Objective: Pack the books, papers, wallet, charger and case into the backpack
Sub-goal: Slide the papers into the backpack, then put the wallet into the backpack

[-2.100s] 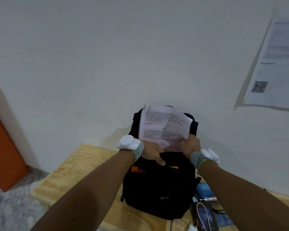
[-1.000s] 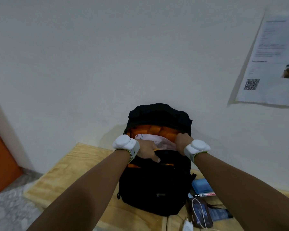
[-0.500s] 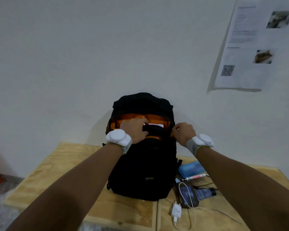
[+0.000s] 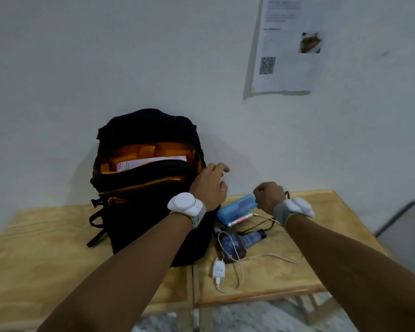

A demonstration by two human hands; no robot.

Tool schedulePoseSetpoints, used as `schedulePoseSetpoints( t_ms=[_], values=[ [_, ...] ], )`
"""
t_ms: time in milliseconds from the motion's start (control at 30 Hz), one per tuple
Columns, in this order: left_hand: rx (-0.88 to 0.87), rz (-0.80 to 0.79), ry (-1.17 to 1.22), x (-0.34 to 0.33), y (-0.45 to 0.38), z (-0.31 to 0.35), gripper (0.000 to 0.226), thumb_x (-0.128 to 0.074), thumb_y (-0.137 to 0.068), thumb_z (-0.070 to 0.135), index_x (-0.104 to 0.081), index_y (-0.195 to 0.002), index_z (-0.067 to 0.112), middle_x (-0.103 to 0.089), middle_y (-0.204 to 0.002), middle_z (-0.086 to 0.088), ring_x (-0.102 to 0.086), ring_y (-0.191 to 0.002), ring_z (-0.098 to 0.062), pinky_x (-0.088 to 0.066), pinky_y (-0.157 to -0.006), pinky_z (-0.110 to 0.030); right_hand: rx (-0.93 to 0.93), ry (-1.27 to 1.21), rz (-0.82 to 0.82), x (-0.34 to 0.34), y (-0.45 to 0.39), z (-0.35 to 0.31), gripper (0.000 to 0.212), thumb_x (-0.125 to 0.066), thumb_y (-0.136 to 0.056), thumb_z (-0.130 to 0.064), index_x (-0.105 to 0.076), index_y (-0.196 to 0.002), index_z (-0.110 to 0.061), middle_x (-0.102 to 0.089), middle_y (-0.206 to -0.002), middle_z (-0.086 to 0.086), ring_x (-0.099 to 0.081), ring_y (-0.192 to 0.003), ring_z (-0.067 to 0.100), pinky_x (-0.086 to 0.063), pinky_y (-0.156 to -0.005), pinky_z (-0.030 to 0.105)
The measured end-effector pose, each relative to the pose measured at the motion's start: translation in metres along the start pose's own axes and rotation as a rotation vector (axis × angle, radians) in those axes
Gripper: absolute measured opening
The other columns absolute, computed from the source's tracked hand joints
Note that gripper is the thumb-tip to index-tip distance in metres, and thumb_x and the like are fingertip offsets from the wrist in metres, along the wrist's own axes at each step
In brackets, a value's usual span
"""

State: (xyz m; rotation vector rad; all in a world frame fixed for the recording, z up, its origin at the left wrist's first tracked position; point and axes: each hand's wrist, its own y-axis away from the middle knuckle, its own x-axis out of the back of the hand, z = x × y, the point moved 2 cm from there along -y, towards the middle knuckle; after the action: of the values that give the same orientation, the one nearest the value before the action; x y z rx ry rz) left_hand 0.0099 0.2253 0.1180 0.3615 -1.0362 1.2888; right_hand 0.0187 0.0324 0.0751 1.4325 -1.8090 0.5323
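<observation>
Backpack (image 4: 151, 212): black, upright on desk (image 4: 46, 255) against the wall, main pocket open, orange lining showing. Papers (image 4: 151, 162): inside, top edge visible.
Case (image 4: 236, 208): blue, on desk just right of backpack.
Charger (image 4: 219, 270): white, cable looped over wallet (image 4: 231, 246); both on desk.
Left hand (image 4: 210, 185): at backpack's right shoulder, fingers loosely spread, holding nothing.
Right hand (image 4: 268, 196): curled at case's far end; grip cannot be told.
Advice: lift case clear of the marker (image 4: 237, 221) and cable; left hand holds the pocket wide.
</observation>
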Motion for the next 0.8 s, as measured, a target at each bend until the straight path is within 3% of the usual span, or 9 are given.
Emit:
schedulePoseSetpoints(
  t_ms=[133, 200, 267, 400, 500, 567, 600, 700, 800],
  values=[
    [0.171, -0.136, 0.041, -0.044, -0.003, -0.014, 0.035, -0.050, -0.087, 0.012, -0.049, -0.122, 0.019, -0.051, -0.120, -0.007, -0.056, -0.107, -0.029, -0.049, -0.092, -0.040, -0.076, -0.041, -0.017, 0.000, -0.013, 0.036, 0.023, -0.054, -0.086, -0.016, -0.073, -0.087, -0.002, -0.074, -0.091, 0.023, -0.070, -0.088, 0.040, -0.057, -0.084, 0.048],
    [0.233, -0.219, 0.018, -0.066, -0.008, -0.020, 0.037, -0.050, -0.087, 0.015, -0.048, -0.123, 0.020, -0.050, -0.124, -0.008, -0.055, -0.111, -0.032, -0.048, -0.094, -0.041, -0.105, -0.027, -0.035, -0.003, -0.023, 0.053, 0.023, -0.055, -0.086, -0.016, -0.074, -0.089, -0.003, -0.075, -0.091, 0.020, -0.069, -0.092, 0.037, -0.057, -0.087, 0.041],
    [0.295, -0.315, 0.005, -0.092, -0.013, -0.028, 0.038, -0.051, -0.087, 0.017, -0.047, -0.125, 0.018, -0.048, -0.128, -0.011, -0.054, -0.115, -0.033, -0.046, -0.096, -0.039, -0.136, 0.018, -0.082, -0.008, -0.034, 0.070, 0.022, -0.054, -0.086, -0.017, -0.074, -0.089, -0.008, -0.076, -0.087, 0.015, -0.072, -0.087, 0.031, -0.057, -0.081, 0.029],
    [0.387, -0.477, -0.070, -0.132, -0.015, -0.045, 0.038, -0.054, -0.089, 0.018, -0.049, -0.127, 0.013, -0.045, -0.135, -0.014, -0.048, -0.124, -0.032, -0.039, -0.098, -0.031, -0.138, -0.001, -0.236, -0.032, -0.045, 0.084, 0.015, -0.059, -0.086, -0.018, -0.074, -0.086, -0.012, -0.074, -0.084, 0.012, -0.071, -0.076, 0.028, -0.059, -0.071, 0.034],
    [0.445, -0.576, -0.094, -0.158, -0.007, -0.055, 0.031, -0.054, -0.091, 0.016, -0.051, -0.121, 0.010, -0.044, -0.133, -0.018, -0.049, -0.121, -0.032, -0.040, -0.091, -0.029, -0.103, -0.003, -0.364, -0.060, -0.046, 0.090, 0.013, -0.061, -0.082, -0.010, -0.070, -0.078, -0.019, -0.064, -0.077, 0.007, -0.059, -0.069, 0.023, -0.048, -0.059, 0.023],
    [0.503, -0.615, -0.109, -0.176, 0.002, -0.061, 0.020, -0.052, -0.093, 0.016, -0.047, -0.112, 0.015, -0.045, -0.133, -0.020, -0.050, -0.119, -0.033, -0.041, -0.090, -0.031, -0.107, 0.021, -0.459, -0.085, -0.046, 0.100, 0.016, -0.060, -0.082, -0.006, -0.071, -0.083, -0.017, -0.062, -0.074, 0.005, -0.056, -0.066, 0.020, -0.043, -0.051, 0.016],
    [0.554, -0.608, -0.115, -0.183, 0.006, -0.064, 0.021, -0.051, -0.094, 0.016, -0.046, -0.114, 0.016, -0.046, -0.133, -0.020, -0.050, -0.120, -0.033, -0.042, -0.092, -0.033, -0.111, 0.034, -0.505, -0.096, -0.045, 0.104, 0.017, -0.060, -0.083, -0.007, -0.073, -0.091, -0.013, -0.064, -0.077, 0.007, -0.059, -0.069, 0.022, -0.046, -0.052, 0.018],
    [0.712, -0.575, -0.095, -0.194, 0.021, -0.071, 0.038, -0.047, -0.097, 0.017, -0.041, -0.133, 0.004, -0.046, -0.137, -0.021, -0.049, -0.125, -0.036, -0.041, -0.098, -0.036, -0.060, 0.100, -0.589, -0.122, -0.036, 0.108, 0.027, -0.057, -0.090, -0.017, -0.069, -0.110, -0.003, -0.068, -0.108, 0.018, -0.063, -0.102, 0.035, -0.052, -0.085, 0.036],
    [0.837, -0.506, 0.026, -0.199, 0.025, -0.075, 0.038, -0.052, -0.095, 0.018, -0.047, -0.127, 0.001, -0.053, -0.132, -0.024, -0.051, -0.123, -0.040, -0.043, -0.096, -0.036, -0.094, 0.023, -0.582, -0.138, -0.029, 0.111, 0.029, -0.059, -0.089, -0.022, -0.070, -0.110, -0.005, -0.069, -0.113, 0.019, -0.063, -0.107, 0.036, -0.052, -0.091, 0.039]
  ],
)
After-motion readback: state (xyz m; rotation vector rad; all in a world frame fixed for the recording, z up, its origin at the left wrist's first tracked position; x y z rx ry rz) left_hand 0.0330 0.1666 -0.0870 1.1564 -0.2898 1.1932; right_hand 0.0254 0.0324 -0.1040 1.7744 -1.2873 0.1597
